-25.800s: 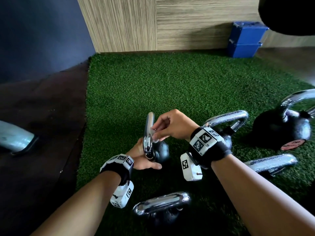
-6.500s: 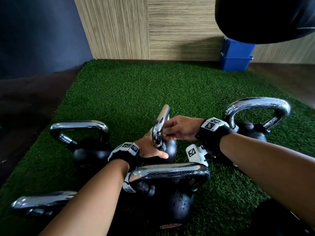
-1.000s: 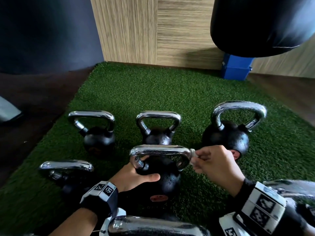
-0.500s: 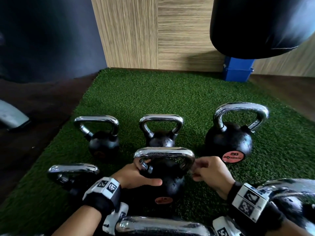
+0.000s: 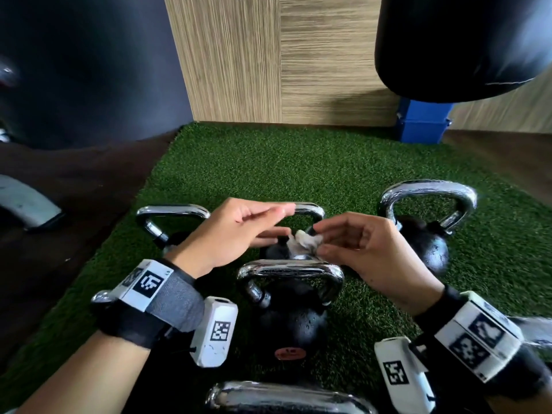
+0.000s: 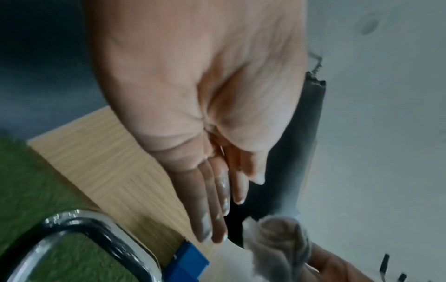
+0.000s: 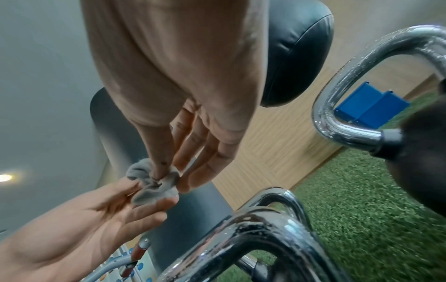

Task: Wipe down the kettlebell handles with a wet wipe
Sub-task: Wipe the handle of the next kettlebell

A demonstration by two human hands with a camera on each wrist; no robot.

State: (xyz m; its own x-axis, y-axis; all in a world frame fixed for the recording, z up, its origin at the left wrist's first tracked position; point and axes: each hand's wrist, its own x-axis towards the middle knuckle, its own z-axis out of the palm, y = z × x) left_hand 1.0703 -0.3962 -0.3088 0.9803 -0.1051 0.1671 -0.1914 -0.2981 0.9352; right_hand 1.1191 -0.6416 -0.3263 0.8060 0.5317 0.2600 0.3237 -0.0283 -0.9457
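Several black kettlebells with chrome handles stand on green turf. The nearest full one (image 5: 292, 321) has its handle (image 5: 289, 269) just below my hands. My right hand (image 5: 319, 241) pinches a crumpled grey wet wipe (image 5: 304, 243) between thumb and fingers, above that handle. In the right wrist view the wet wipe (image 7: 154, 184) is bunched at my fingertips. My left hand (image 5: 283, 222) is flat with straight fingers, its tips touching the wipe from the left. The left wrist view shows the open left palm (image 6: 193, 95) and the wipe (image 6: 277, 240) beyond the fingertips. Neither hand touches a kettlebell.
More kettlebells stand at back left (image 5: 173, 211), back centre (image 5: 312, 209) and right (image 5: 427, 246); another handle (image 5: 283, 397) lies at the bottom edge. A black punching bag (image 5: 463, 46) hangs at top right over a blue box (image 5: 424, 124). Dark floor borders the turf (image 5: 298, 162) on the left.
My left hand has let go of the near kettlebell's handle and risen. My right hand has lifted the wipe off the handle's right end, and both hands now meet above it.
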